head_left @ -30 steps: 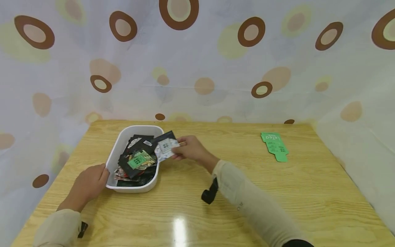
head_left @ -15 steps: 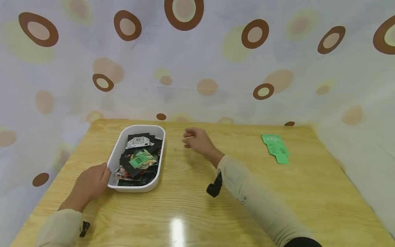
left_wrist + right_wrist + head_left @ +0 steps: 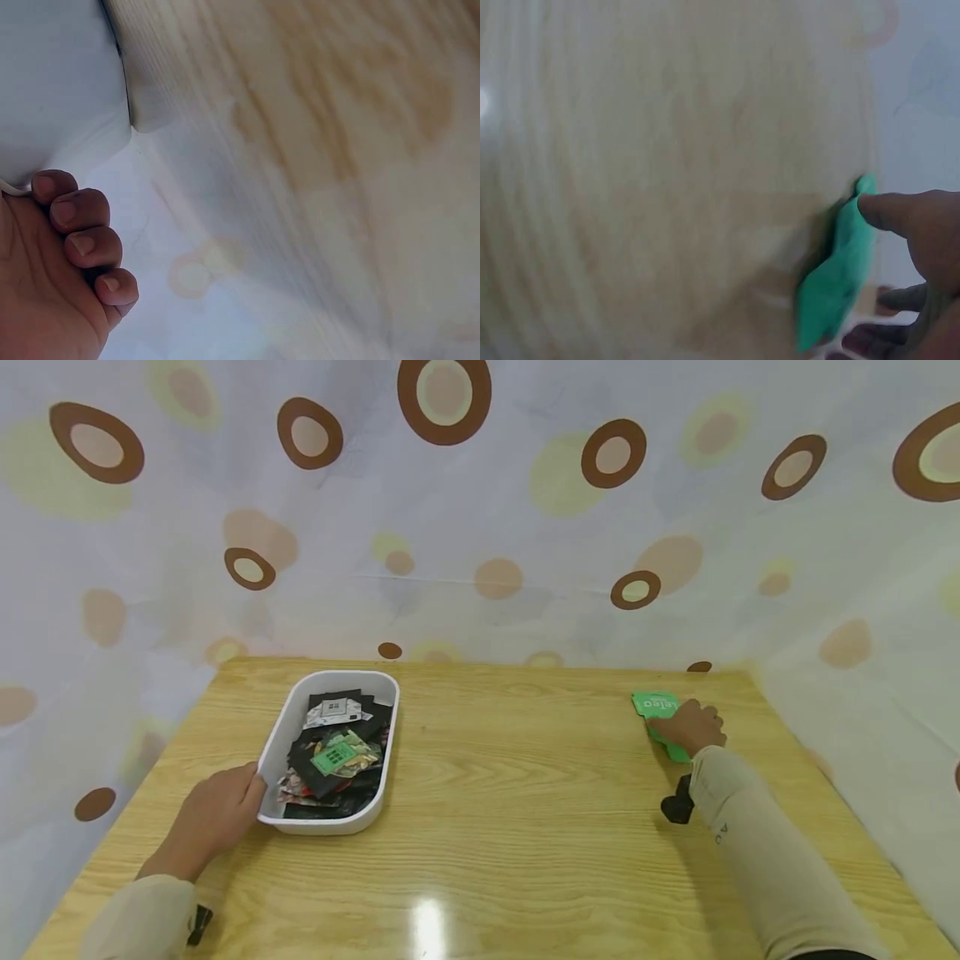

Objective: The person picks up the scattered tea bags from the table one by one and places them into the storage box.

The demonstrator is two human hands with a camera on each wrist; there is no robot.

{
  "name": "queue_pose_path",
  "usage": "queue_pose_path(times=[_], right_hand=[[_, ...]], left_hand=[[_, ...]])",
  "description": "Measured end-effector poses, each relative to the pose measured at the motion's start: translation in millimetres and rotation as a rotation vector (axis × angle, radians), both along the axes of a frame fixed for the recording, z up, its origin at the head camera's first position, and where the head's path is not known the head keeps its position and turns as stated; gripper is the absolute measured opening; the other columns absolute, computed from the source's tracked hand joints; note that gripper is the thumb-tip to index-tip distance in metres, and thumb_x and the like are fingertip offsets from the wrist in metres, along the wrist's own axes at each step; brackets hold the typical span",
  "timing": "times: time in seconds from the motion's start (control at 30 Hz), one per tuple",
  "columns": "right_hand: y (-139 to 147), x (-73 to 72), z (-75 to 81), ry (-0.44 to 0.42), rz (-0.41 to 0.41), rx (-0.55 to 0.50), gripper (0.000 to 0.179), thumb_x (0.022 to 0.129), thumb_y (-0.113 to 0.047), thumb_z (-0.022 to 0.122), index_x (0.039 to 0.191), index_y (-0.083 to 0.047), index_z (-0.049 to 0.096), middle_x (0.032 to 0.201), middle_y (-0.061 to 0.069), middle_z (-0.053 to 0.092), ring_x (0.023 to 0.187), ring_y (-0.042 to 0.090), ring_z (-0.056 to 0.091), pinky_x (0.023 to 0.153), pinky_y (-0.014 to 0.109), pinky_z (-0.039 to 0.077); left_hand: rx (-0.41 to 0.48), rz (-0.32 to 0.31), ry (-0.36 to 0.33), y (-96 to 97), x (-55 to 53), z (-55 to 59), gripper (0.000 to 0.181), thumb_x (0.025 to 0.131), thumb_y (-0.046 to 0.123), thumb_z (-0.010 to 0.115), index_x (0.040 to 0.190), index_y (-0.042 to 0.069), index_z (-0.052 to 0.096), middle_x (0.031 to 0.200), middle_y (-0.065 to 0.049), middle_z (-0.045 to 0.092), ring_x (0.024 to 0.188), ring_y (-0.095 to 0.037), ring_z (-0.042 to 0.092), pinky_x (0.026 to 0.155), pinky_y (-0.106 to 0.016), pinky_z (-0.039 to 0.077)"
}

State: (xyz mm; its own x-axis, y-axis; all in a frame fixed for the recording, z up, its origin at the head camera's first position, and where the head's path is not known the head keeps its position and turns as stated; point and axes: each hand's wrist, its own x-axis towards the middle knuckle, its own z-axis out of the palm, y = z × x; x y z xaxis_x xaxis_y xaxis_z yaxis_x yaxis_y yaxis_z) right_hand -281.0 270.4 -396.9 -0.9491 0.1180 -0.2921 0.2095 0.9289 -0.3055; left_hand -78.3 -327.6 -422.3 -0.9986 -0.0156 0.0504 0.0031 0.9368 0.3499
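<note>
In the head view, my left hand (image 3: 217, 810) grips the near-left rim of a white plastic bin (image 3: 384, 777). The left wrist view shows the curled fingers (image 3: 97, 244) against the bin's outer wall (image 3: 60, 82). Inside lie several black packets, a white packet (image 3: 335, 711) on top at the back and a green-labelled one (image 3: 337, 757). At the right, my right hand (image 3: 690, 727) is over a flat green cardboard piece (image 3: 651, 704) printed "LeTea", partly covering it. In the right wrist view the thumb is at one edge of the green piece (image 3: 840, 270), fingers spread beyond it.
Both things rest on a light wooden table (image 3: 517, 793). A pale curtain (image 3: 442, 510) with brown ovals hangs behind and along the sides. A black wrist camera (image 3: 678, 804) sits beside the right cuff.
My right hand has released the white packet into the bin, then moved right to the green cardboard piece. The left hand has stayed on the rim.
</note>
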Motion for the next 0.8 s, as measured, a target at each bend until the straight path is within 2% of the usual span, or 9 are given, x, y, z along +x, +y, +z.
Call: queue_pose_path(times=[0.07,0.17,0.3,0.33,0.47,0.53,0.6,0.7,0.8], right_hand=[[11.2,3.9,-6.7,-0.004,-0.012,-0.018,0.091,0.096,-0.047,0.053,0.14,0.025,0.021,0.134,0.052,0.029,0.123,0.066,0.036,0.095,0.067,0.042],[16.3,6.7,-11.6,0.036,0.01,-0.083,0.087,0.094,-0.049,0.058,0.133,0.025,0.032,0.12,0.043,0.046,0.101,0.05,0.056,0.077,0.049,0.052],[1.1,4.0,-14.1,0.039,0.054,-0.264,0.063,0.099,-0.039,0.055,0.122,0.018,0.045,0.102,0.027,0.056,0.082,0.029,0.058,0.068,0.033,0.049],[-8.0,3.1,-13.1,0.033,0.065,-0.322,0.06,0.1,-0.036,0.054,0.127,0.017,0.044,0.106,0.026,0.056,0.082,0.024,0.058,0.068,0.032,0.049],[-63.8,2.1,-6.1,-0.035,0.103,-0.602,0.049,0.104,-0.026,0.05,0.135,0.011,0.044,0.098,0.01,0.06,0.07,0.006,0.058,0.07,0.027,0.054],[-102.1,8.0,4.8,-0.097,0.131,-0.754,0.055,0.104,-0.022,0.05,0.146,0.011,0.036,0.104,0.008,0.063,0.072,0.003,0.063,0.073,0.026,0.057],[-141.5,14.3,13.5,-0.164,0.169,-0.887,0.05,0.104,-0.016,0.049,0.145,0.008,0.038,0.099,0.004,0.064,0.071,0.004,0.066,0.073,0.025,0.058],[-203.4,26.9,23.9,-0.265,0.211,-1.031,0.046,0.102,-0.01,0.05,0.145,0.005,0.042,0.106,0.009,0.066,0.075,0.006,0.069,0.073,0.023,0.058],[-261.9,41.7,28.7,-0.331,0.239,-1.092,0.044,0.1,-0.005,0.052,0.143,0.004,0.045,0.117,0.02,0.065,0.075,0.008,0.068,0.076,0.024,0.059]], left_hand=[[0.0,-0.002,-0.005,0.7,-0.3,0.2,0.04,0.1,0.016,0.031,0.115,-0.009,0.059,0.104,-0.025,0.07,0.087,-0.038,0.067,0.081,-0.058,0.051],[0.002,-0.001,-0.003,1.8,-0.3,1.6,0.038,0.1,0.016,0.031,0.109,-0.007,0.06,0.097,-0.022,0.07,0.079,-0.031,0.064,0.076,-0.055,0.051],[-0.003,-0.004,-0.015,1.2,-0.5,2.7,0.039,0.1,0.016,0.031,0.11,-0.008,0.06,0.098,-0.022,0.07,0.08,-0.032,0.065,0.076,-0.055,0.051],[-0.003,-0.003,-0.019,1.0,-0.7,3.4,0.04,0.1,0.016,0.03,0.113,-0.008,0.06,0.101,-0.024,0.07,0.082,-0.034,0.066,0.078,-0.056,0.051],[-0.009,0.0,-0.024,0.4,-1.7,5.1,0.041,0.1,0.017,0.03,0.115,-0.008,0.06,0.104,-0.025,0.07,0.087,-0.037,0.067,0.081,-0.058,0.051],[-0.007,0.002,-0.025,0.4,-1.8,5.6,0.041,0.1,0.017,0.031,0.115,-0.008,0.06,0.104,-0.025,0.07,0.088,-0.037,0.067,0.082,-0.058,0.051],[-0.005,0.004,-0.026,0.4,-2.0,5.3,0.041,0.1,0.017,0.031,0.115,-0.008,0.06,0.105,-0.025,0.07,0.088,-0.038,0.067,0.082,-0.058,0.051],[0.0,0.007,-0.032,0.9,-1.4,4.5,0.041,0.1,0.017,0.031,0.116,-0.008,0.059,0.105,-0.025,0.069,0.088,-0.038,0.067,0.082,-0.058,0.051],[0.005,0.009,-0.026,2.1,-0.1,3.5,0.04,0.1,0.017,0.032,0.115,-0.008,0.06,0.103,-0.025,0.07,0.087,-0.036,0.067,0.082,-0.058,0.051]])
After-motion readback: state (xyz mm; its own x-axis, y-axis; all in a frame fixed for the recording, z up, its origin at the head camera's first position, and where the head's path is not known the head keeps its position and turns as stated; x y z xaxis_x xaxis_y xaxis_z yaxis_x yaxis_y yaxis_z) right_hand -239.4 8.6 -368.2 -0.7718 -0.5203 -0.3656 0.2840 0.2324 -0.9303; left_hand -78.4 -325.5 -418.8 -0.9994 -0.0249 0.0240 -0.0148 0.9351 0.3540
